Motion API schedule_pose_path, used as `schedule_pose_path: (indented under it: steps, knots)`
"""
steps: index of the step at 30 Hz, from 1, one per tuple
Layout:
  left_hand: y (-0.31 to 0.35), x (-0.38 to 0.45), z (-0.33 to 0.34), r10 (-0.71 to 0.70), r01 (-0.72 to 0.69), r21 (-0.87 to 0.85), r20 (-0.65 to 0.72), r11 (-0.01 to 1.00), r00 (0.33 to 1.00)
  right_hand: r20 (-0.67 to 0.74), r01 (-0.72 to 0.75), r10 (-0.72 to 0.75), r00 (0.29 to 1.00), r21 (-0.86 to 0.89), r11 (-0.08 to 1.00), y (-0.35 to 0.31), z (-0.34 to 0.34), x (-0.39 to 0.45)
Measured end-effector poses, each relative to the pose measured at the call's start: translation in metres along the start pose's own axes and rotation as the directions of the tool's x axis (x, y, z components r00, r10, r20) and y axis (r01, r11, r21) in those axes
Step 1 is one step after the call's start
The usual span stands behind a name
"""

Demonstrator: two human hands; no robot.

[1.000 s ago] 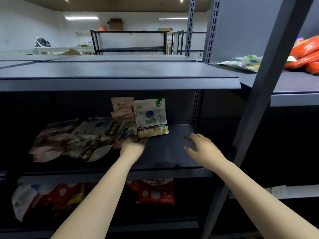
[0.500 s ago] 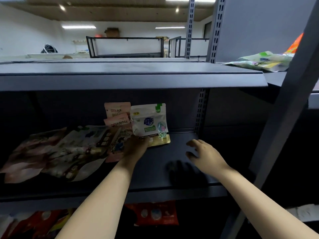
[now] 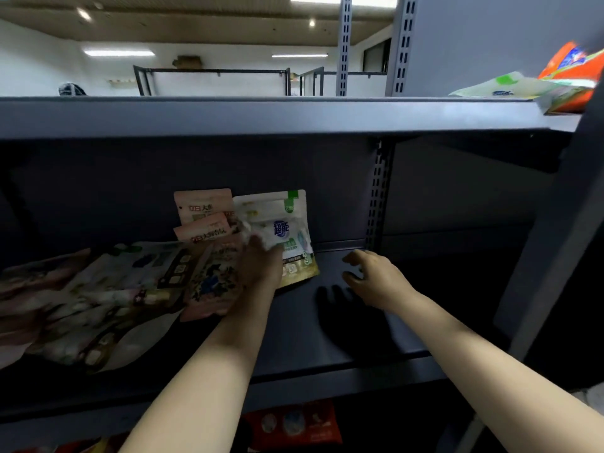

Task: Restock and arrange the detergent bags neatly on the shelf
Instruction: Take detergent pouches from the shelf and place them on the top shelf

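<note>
A white and gold detergent bag stands upright on the grey middle shelf, leaning back. My left hand covers its lower left front, fingers against the bag; whether they curl round it is blurred. Two pink bags stand just left of it. Several more bags lie flat in a loose pile further left. My right hand hovers over the bare shelf to the right of the white bag, fingers loosely spread, holding nothing.
A perforated upright post stands behind my right hand. A slanted grey post crosses the right side. Orange and green bags lie on the top shelf at right. A red bag sits on the shelf below.
My left hand has moved up from the white bag's bottom edge onto its front. My right hand stays hovering over the shelf. The camera has come closer and dipped lower.
</note>
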State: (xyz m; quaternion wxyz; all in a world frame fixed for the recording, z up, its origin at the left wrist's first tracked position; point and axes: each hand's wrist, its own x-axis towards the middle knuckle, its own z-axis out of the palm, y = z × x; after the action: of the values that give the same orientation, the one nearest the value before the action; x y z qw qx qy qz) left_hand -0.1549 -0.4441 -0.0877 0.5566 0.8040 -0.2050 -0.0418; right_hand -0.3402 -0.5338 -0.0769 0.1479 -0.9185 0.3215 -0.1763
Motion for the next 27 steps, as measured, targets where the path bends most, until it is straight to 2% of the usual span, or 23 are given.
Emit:
schedule_pose_path:
  steps: [4,7,13,19,24,27]
  knots:
    - [0.005,0.003,-0.038,0.096,-0.132,-0.223,-0.165,0.966,0.982,0.04,-0.09,0.084,0.996,0.156,0.984,-0.006,0.013,0.025]
    - [-0.006,-0.001,-0.069,0.133,-0.198,-0.258,-0.25,0.946,0.959,0.053,-0.15,0.142,0.989,0.226,0.963,-0.01,0.032,0.039]
    - [-0.024,-0.011,-0.094,0.172,-0.239,-0.168,-0.335,0.956,0.926,0.084,-0.251,0.237,0.968,0.357,0.9,-0.02,0.058,0.073]
    - [-0.034,-0.015,-0.102,0.176,-0.237,-0.124,-0.375,0.963,0.91,0.226,-0.378,0.303,0.926,0.526,0.762,-0.012,0.083,0.106]
    - [-0.03,-0.023,-0.096,0.197,-0.246,-0.078,-0.39,0.966,0.899,0.262,-0.348,0.232,0.937,0.628,0.696,0.041,0.155,0.169]
    - [-0.032,-0.02,-0.093,0.207,-0.252,-0.068,-0.387,0.965,0.898,0.224,-0.311,0.217,0.95,0.732,0.606,0.023,0.132,0.146]
